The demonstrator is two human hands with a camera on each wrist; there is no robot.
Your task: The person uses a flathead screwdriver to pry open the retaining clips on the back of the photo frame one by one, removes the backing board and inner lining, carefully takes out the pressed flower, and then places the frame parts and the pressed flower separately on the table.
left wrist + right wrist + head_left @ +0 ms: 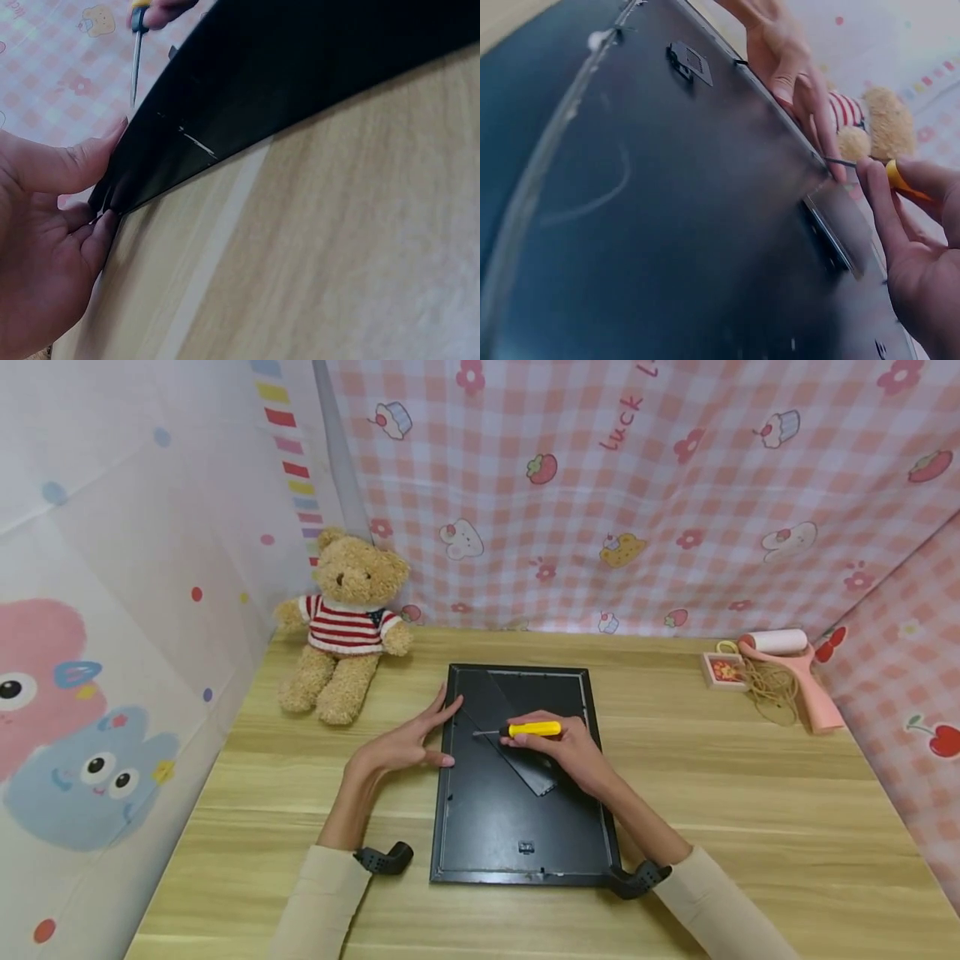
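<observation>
A black picture frame [487, 818] lies back side up on the wooden table, its hinged stand [534, 772] slanting across the backing. My left hand [397, 745] rests along the frame's left edge, thumb and fingers spread. In the left wrist view, its thumb and fingertips touch the frame's side [217, 97]. My right hand [566, 750] grips the yellow handle of a screwdriver [534, 728] over the backing, the shaft pointing left. The right wrist view puts the screwdriver tip near the left edge, close to the left fingers; whether it touches is unclear. Small dark tabs [740, 62] line the rim.
A teddy bear [345, 627] in a striped sweater sits at the back left. At the back right lie a pink-handled lint roller [806, 681], a twine bundle [772, 685] and a small box [723, 671]. Patterned curtains [637, 510] border the table.
</observation>
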